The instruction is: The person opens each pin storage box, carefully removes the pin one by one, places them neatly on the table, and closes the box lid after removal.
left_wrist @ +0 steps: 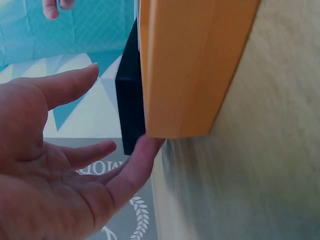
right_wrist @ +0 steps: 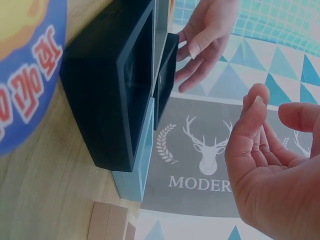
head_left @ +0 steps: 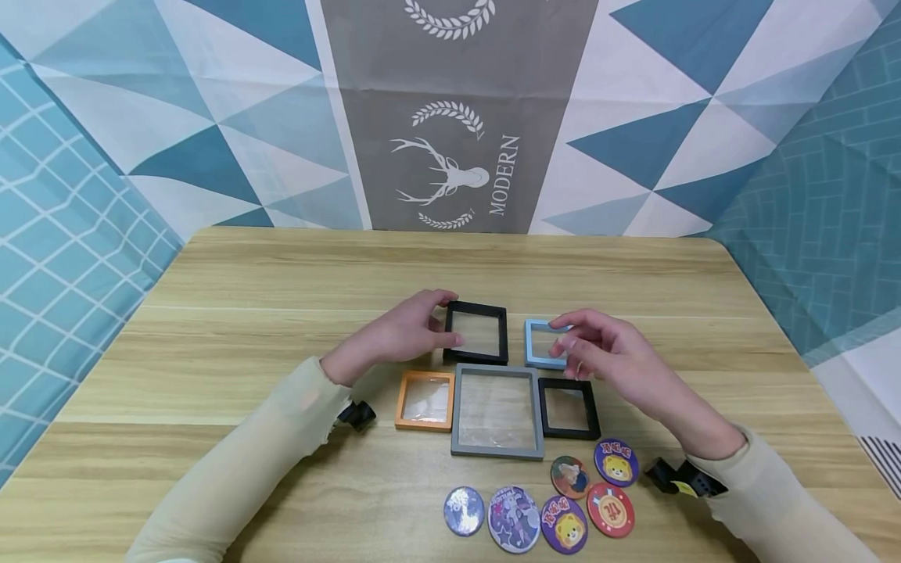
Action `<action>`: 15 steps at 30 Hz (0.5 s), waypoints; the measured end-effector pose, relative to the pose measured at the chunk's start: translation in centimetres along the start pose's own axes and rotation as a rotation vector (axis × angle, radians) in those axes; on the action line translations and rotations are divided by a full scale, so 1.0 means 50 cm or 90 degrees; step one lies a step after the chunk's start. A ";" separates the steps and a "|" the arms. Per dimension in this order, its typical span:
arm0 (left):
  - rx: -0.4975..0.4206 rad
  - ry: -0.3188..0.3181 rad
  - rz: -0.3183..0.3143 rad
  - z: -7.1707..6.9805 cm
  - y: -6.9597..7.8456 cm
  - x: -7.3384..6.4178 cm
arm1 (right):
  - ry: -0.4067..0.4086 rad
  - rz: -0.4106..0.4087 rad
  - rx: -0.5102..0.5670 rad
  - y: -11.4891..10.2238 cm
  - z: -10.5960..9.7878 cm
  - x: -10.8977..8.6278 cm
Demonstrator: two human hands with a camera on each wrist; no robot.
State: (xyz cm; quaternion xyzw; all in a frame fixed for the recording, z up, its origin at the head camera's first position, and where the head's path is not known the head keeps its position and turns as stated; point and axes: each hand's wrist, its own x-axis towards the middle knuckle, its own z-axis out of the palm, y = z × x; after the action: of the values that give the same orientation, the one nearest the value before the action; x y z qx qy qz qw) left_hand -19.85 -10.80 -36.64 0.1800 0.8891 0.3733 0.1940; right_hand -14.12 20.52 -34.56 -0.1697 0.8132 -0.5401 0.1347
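Observation:
My left hand (head_left: 415,327) is at the left side of a black square frame (head_left: 503,336), its fingers spread at the far left corner and the thumb over the near part. In the left wrist view the fingers and thumb stand apart. My right hand (head_left: 612,356) hovers over the right part of a light blue frame (head_left: 529,344), fingers loosely bent, with nothing between them in the right wrist view. Just nearer lie a large grey frame (head_left: 461,410), an orange frame (head_left: 403,400) on its left and a smaller black frame (head_left: 594,414) on its right.
Several round badges lie near the table's front, among them a red badge (head_left: 611,510) and a purple bear badge (head_left: 616,462). A tan block-like object (right_wrist: 107,222) shows low in the right wrist view. Behind the wooden table (head_left: 281,274) hangs a patterned cloth (head_left: 450,78).

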 end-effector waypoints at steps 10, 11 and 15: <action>0.073 0.014 0.006 0.005 0.005 -0.004 | 0.021 0.004 -0.045 0.002 0.003 0.001; 0.092 0.019 0.009 0.006 0.006 -0.005 | 0.030 -0.002 -0.065 0.003 0.005 0.001; 0.239 0.069 0.037 0.012 0.010 -0.013 | 0.083 -0.072 -0.264 0.007 0.017 0.002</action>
State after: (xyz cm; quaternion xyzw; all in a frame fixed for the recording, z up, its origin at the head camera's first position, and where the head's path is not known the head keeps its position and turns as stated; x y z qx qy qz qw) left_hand -18.93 -10.42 -36.53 0.2186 0.9466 0.2158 0.0981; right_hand -13.90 19.91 -35.23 -0.2039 0.9031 -0.3778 0.0137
